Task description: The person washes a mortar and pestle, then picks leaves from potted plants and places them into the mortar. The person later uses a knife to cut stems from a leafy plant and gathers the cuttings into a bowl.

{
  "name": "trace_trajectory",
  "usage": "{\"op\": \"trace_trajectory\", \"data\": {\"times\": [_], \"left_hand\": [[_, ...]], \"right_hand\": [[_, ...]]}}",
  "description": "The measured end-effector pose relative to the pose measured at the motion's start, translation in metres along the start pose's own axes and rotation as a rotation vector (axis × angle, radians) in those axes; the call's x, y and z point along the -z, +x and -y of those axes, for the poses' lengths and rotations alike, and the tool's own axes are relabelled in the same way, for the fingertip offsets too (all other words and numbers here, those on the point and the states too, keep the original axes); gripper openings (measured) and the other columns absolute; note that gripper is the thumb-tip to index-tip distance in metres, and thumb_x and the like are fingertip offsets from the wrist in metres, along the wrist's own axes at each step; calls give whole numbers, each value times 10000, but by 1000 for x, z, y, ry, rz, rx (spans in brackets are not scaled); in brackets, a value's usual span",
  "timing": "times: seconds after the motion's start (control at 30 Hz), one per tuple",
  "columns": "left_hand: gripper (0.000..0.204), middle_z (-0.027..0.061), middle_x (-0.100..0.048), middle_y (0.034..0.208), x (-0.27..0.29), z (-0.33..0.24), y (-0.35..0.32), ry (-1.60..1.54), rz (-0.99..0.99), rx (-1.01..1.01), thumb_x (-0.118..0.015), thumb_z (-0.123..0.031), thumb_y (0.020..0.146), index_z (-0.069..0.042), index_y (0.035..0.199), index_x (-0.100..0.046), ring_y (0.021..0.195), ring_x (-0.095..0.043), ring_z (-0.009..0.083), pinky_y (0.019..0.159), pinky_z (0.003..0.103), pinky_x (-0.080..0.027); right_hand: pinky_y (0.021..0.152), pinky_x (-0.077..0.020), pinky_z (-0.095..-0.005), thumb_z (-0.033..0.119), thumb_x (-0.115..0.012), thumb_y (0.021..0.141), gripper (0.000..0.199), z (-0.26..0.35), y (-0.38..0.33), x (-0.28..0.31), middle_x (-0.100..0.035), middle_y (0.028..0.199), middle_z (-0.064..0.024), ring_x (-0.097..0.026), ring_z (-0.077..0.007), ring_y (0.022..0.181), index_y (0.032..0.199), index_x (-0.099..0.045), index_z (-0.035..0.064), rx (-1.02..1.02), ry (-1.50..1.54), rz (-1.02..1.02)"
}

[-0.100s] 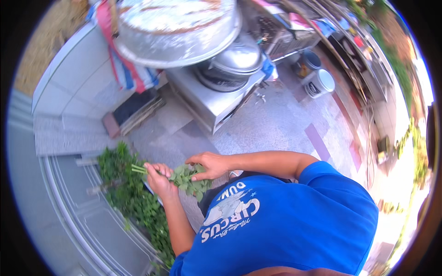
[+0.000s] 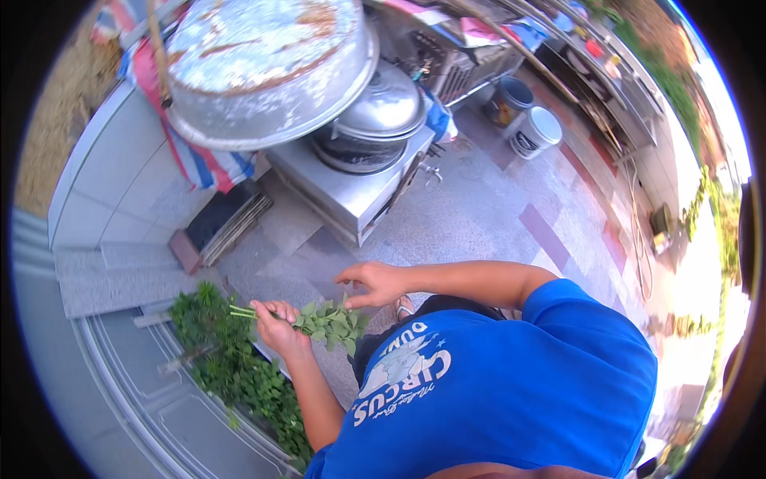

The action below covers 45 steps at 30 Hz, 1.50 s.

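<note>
My left hand is closed around a bunch of leafy green stems. The cut stem ends stick out to the left of the fist, and the leaves spread to its right. Just above the leaves hovers my right hand, its thumb and fingers apart with nothing between them. Its fingertips are close to the leaf tips; whether they touch I cannot tell. To the left of and below my left hand lies a large heap of green leafy stems.
Ahead stands a metal stove stand with a lidded pot. A big round metal basin sits beside it. A white bucket and a dark bucket stand further right. A dark box-like block rests by the left wall.
My right hand has lifted off the leaves, and its fingers have opened. The left hand keeps its hold on the stems. The surroundings have shifted as the view tilted.
</note>
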<state>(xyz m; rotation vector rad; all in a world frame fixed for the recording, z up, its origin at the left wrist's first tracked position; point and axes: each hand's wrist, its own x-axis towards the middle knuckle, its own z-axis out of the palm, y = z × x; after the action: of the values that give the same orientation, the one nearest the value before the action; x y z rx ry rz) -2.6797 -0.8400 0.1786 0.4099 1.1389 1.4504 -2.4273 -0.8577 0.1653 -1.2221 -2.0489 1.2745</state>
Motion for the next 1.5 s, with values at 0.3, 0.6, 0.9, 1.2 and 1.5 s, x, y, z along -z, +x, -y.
{"op": "trace_trajectory", "data": {"times": [0.3,0.6,0.9,1.2,1.5], "left_hand": [[454,-14,-425,582,-55,57,56,618,294,186,-546,-379,1050,-122,700,-413,480,-400,94,469,299,-330],[486,34,-535,607,-155,108,48,1151,1013,-208,-523,-341,1059,-7,706,-545,579,-486,125,555,339,-398],[533,21,-506,567,-261,220,-24,1000,1059,-70,-499,-379,1072,-31,671,-545,514,-459,105,495,319,-375],[527,88,-586,589,-374,292,-122,962,1152,61,-436,-424,1086,5,805,-554,474,-596,178,459,310,-464],[505,93,-574,598,-443,381,-131,948,1088,95,-453,-423,1081,5,825,-534,463,-568,170,446,319,-456]], "right_hand": [[767,-529,-539,371,-578,971,376,-105,-200,64,-694,862,-248,-674,-450,857,893,-707,27,-758,-311,-433],[836,-542,-517,265,-627,897,233,-117,-365,-32,-716,911,-235,-683,-429,908,930,-720,55,-1197,-191,-824],[880,-550,-485,299,-661,854,284,-168,-475,-69,-727,933,-229,-698,-403,929,928,-757,42,-1323,-21,-836],[846,-566,-477,263,-648,834,257,-193,-603,-63,-722,902,-238,-705,-405,892,845,-758,31,-1504,30,-926],[859,-565,-468,278,-671,837,267,-213,-628,-27,-724,906,-238,-706,-402,905,879,-763,31,-1544,158,-1088]]}}
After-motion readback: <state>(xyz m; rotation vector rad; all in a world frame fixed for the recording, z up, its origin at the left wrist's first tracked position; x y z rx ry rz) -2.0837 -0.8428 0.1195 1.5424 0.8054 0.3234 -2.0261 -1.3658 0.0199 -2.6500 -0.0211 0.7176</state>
